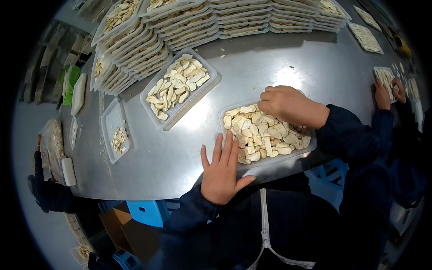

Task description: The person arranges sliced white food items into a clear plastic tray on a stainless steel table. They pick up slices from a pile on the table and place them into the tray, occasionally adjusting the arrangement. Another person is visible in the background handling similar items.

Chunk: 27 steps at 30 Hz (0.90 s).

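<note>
A clear plastic tray (314,143) lies in front of me, filled with pale dried slices (268,145), perhaps mushroom or root. My left hand (221,172) rests flat at the tray's left edge with its fingers spread and nothing in it. Over the tray's far side is my right hand (287,104), its fingers bent down toward the slices; the fingertips are hidden, so whether it holds a slice does not show. A second tray (180,121) with similar slices sits beyond to the left. Farther left, a smaller tray (111,135) holds small broken pieces (119,140).
Stacked filled trays (189,37) line the far side of the metal table (162,162). A co-worker's hands (383,96) work at a tray on the right. Another person (50,192) stands at far left. A blue stool (148,212) and cardboard box (116,224) are below the table edge.
</note>
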### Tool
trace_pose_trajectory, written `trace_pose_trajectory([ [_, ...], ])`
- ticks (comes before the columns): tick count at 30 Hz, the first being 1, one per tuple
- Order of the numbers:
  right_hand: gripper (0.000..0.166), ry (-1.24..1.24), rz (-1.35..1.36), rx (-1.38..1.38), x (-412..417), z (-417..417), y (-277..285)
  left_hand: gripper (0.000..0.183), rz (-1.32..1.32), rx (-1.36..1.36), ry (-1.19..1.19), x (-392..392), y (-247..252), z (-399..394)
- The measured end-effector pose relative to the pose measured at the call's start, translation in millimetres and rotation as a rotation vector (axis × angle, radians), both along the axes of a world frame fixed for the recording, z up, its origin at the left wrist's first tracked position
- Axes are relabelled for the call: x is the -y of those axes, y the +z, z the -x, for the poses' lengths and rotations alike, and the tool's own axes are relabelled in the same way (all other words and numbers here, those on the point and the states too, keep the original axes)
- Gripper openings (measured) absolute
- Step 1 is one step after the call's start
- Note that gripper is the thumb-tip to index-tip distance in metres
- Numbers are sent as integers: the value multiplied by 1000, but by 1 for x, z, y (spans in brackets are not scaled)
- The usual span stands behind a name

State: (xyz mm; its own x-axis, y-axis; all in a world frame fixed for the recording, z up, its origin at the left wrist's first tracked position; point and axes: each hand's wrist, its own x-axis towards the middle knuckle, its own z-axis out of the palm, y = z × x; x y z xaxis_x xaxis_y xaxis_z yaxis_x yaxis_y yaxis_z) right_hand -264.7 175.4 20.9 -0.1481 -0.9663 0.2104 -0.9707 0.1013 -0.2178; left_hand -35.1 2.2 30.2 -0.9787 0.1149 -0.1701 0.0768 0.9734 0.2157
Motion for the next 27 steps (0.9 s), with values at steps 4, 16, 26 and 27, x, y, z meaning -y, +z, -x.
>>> trace_pose_trajectory([
  [4,3,35,-49,23,3,4,-1,99,-27,11,92,10,-7,-19],
  [16,5,71,-79,-3,9,10,7,90,-38,-19,231,23,-6,-38],
  [26,7,66,-83,69,8,7,-4,89,-4,-28,216,28,-5,-35],
  [27,7,65,-77,75,7,8,-4,89,1,-27,215,28,-4,-35],
])
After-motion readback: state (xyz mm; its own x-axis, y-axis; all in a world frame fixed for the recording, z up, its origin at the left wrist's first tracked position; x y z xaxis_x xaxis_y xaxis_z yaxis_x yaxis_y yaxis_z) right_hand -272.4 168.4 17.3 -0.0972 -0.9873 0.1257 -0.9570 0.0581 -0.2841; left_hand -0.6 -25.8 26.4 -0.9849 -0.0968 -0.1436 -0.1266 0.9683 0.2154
